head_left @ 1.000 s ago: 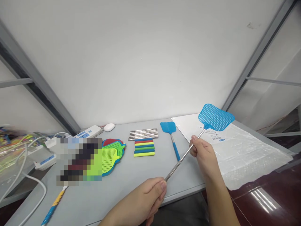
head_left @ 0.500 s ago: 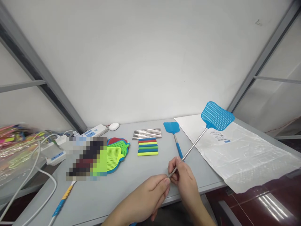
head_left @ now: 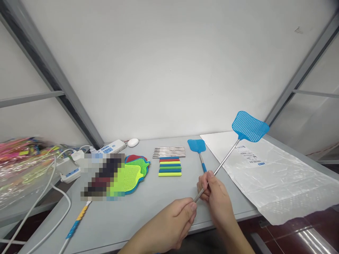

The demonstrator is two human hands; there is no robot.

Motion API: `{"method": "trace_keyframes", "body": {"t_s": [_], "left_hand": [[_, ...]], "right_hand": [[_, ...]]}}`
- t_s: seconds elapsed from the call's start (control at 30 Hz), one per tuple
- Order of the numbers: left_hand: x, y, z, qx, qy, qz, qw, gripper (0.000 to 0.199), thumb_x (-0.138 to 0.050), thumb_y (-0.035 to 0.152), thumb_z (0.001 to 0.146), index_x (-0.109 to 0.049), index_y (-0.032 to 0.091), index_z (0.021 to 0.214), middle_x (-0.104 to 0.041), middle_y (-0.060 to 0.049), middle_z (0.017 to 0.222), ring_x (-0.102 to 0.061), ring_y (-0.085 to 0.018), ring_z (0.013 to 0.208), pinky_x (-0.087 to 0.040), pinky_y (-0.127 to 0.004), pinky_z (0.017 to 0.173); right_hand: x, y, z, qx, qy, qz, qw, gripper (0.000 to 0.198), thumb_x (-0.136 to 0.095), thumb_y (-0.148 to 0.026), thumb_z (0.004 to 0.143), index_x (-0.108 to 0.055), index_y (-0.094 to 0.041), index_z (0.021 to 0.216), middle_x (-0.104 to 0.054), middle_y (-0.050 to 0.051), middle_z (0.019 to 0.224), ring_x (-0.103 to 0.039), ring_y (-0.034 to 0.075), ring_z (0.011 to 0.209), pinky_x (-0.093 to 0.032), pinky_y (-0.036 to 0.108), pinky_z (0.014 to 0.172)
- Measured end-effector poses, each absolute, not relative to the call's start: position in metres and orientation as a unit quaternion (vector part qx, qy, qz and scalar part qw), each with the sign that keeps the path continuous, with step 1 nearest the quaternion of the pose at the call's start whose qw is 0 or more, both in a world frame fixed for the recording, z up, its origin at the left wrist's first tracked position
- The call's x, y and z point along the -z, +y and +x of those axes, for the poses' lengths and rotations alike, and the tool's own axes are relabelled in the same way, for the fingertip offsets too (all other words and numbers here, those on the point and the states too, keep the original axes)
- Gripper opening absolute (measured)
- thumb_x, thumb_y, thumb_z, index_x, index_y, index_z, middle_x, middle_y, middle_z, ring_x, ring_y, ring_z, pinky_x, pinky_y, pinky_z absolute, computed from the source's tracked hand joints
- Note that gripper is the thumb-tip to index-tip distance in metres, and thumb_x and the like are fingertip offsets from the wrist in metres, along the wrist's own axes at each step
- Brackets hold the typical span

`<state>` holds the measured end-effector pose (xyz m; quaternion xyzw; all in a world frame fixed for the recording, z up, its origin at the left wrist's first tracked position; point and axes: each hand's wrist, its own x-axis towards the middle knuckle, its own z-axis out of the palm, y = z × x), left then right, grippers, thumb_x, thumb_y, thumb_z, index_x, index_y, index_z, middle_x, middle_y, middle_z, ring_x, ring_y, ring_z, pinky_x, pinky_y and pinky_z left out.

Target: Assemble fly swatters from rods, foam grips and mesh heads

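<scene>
Fly swatter (head_left: 233, 149), flat blue head (head_left: 250, 127) pierced with small holes, slim shiny metal rod (head_left: 225, 160), held aslant above the table (head_left: 113, 217), head uppermost at the right, near end hidden in the left hand (head_left: 178, 218), right hand (head_left: 217, 195) around the rod

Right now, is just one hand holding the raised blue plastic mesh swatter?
No, the left hand and right hand both grip the raised blue mesh swatter.

Looks like a small workshop or packing corner to me, can't tell exactly which: grey table (head_left: 132, 215) boxed in by metal posts (head_left: 57, 77), power strips (head_left: 113, 145) with white cables (head_left: 70, 203) dangling, metal rods (head_left: 169, 152) and coloured grips (head_left: 170, 168) lined up in rows, a plastic mailer (head_left: 270, 183) with a printed label (head_left: 251, 157), plus bagged bright stuff (head_left: 23, 169) heaped off left.
</scene>
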<state>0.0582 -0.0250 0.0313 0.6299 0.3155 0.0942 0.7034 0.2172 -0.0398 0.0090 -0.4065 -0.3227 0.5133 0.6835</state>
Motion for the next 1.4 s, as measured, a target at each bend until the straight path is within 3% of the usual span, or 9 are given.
{"method": "trace_keyframes", "body": {"t_s": [0.23,0.57,0.8,1.13,1.4], "left_hand": [[-0.033,-0.025,0.058,-0.089,0.322,0.645,0.687,0.044,-0.031,0.06,0.096,-0.04,0.022,0.075,-0.034,0.009,0.048,-0.031,-0.008,0.039,-0.029,-0.019,0.038],[-0.035,-0.026,0.049,-0.088,0.334,0.676,0.65,0.044,-0.028,0.055,0.098,-0.04,0.022,0.072,-0.036,0.009,0.043,-0.035,-0.009,0.041,-0.036,-0.023,0.048],[-0.045,-0.023,0.053,-0.059,0.328,0.708,0.623,0.045,-0.026,0.055,0.098,-0.037,0.022,0.071,-0.037,0.008,0.048,-0.035,-0.01,0.046,-0.033,-0.024,0.05],[-0.054,-0.021,0.044,-0.036,0.35,0.789,0.504,0.045,-0.026,0.053,0.099,-0.041,0.021,0.072,-0.043,0.005,0.067,-0.04,-0.012,0.065,-0.031,-0.025,0.061],[-0.051,-0.017,0.041,-0.045,0.365,0.792,0.488,0.044,-0.026,0.053,0.099,-0.037,0.021,0.072,-0.039,0.005,0.069,-0.037,-0.012,0.066,-0.031,-0.025,0.062]], "right_hand": [[-0.031,-0.03,0.253,-0.471,-0.332,-0.425,0.698,0.047,-0.051,-0.056,0.092,-0.047,-0.018,0.064,-0.028,-0.006,0.061,-0.019,0.008,0.053,-0.015,0.023,0.046],[-0.005,-0.052,0.226,-0.547,-0.376,-0.418,0.621,0.038,-0.051,-0.053,0.093,-0.054,-0.019,0.076,-0.029,-0.008,0.056,-0.029,0.007,0.048,-0.023,0.023,0.048],[-0.005,-0.057,0.223,-0.55,-0.386,-0.406,0.62,0.04,-0.048,-0.053,0.095,-0.054,-0.019,0.074,-0.023,-0.009,0.053,-0.023,0.008,0.048,-0.023,0.023,0.047],[-0.039,-0.045,0.285,-0.471,-0.314,-0.426,0.706,0.038,-0.063,-0.053,0.086,-0.057,-0.018,0.071,-0.021,-0.009,0.055,-0.02,0.006,0.047,-0.023,0.02,0.045],[-0.025,-0.045,0.27,-0.485,-0.287,-0.411,0.716,0.032,-0.058,-0.05,0.091,-0.06,-0.019,0.08,-0.028,-0.008,0.056,-0.028,0.006,0.048,-0.028,0.02,0.048]]}}
